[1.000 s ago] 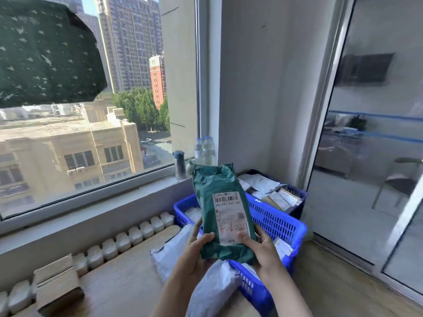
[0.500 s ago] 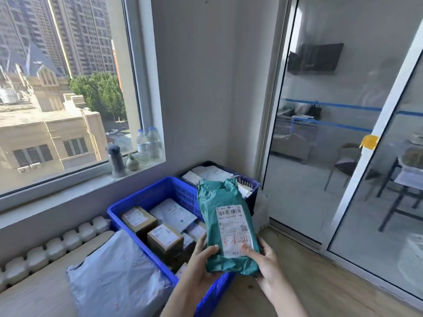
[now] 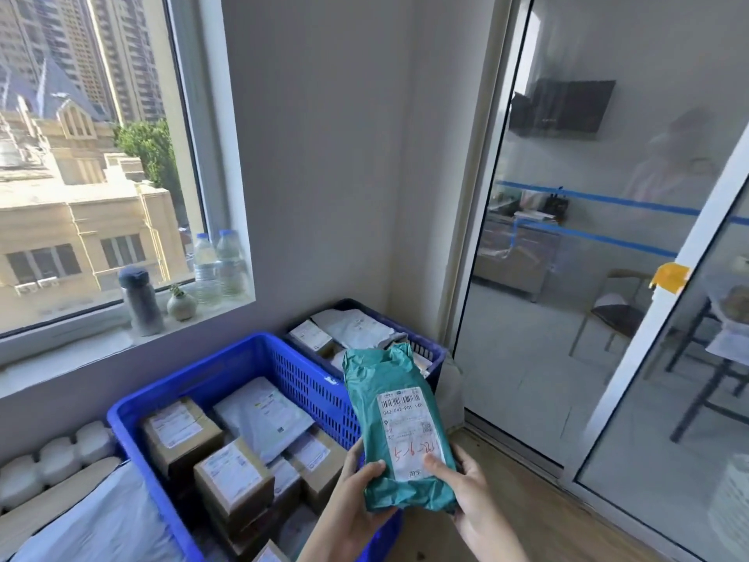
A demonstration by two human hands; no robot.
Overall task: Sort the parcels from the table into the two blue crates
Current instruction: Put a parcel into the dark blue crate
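I hold a green parcel point(image 3: 389, 399) upright in both hands, its white label with red writing facing me. My left hand point(image 3: 356, 500) grips its lower left edge and my right hand point(image 3: 466, 488) its lower right edge. It hangs over the right rim of the near blue crate point(image 3: 243, 358), which holds several brown boxes and white mailers. The far, darker blue crate point(image 3: 425, 350) stands in the corner behind it, with white and brown parcels inside, partly hidden by the green parcel.
A grey-white mailer point(image 3: 105, 525) lies on the table at the bottom left. Bottles point(image 3: 215, 265), a flask point(image 3: 140, 302) and a small vase stand on the window sill. A glass sliding door point(image 3: 608, 277) closes off the right side above a wooden floor.
The view has swung right and down, from the window to the crates. Both hands keep hold of the green parcel, which now hangs over the near crate's right rim.
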